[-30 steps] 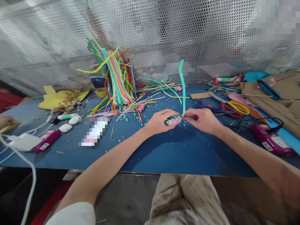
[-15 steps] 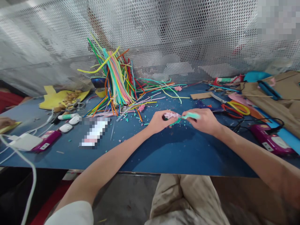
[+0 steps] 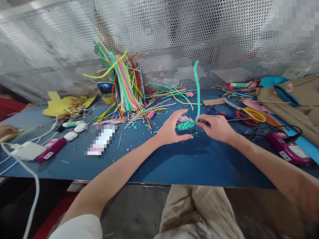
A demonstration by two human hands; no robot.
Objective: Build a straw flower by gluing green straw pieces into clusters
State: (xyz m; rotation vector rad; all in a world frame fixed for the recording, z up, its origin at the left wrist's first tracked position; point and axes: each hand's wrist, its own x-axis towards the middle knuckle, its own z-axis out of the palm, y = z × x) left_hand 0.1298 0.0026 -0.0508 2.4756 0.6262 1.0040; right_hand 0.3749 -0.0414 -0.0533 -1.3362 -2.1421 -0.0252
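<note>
My right hand (image 3: 214, 126) pinches the right end of a small fuzzy pipe-cleaner piece, pale pink (image 3: 183, 118) at the back and teal green (image 3: 186, 125) in front. From the pinching fingertips a teal pipe cleaner (image 3: 197, 89) rises upright, slightly bent. My left hand (image 3: 171, 129) is open, thumb and fingers spread apart around the left side of the piece. Whether its palm touches the piece I cannot tell. Beneath both hands lies the blue tabletop (image 3: 159, 166).
A tall bundle of coloured pipe cleaners (image 3: 126, 86) stands back left, with loose stems and clippings around it. Scissors with yellow handles (image 3: 256, 114) and a purple power strip (image 3: 286, 149) lie right. Earbuds (image 3: 71, 136) and white cables lie left. Another person's hand (image 3: 7, 129) shows far left.
My left hand has let go of the piece and spread its fingers. The teal pipe cleaner, blurred along my right hand before, now points straight up. The piece's green side faces me more.
</note>
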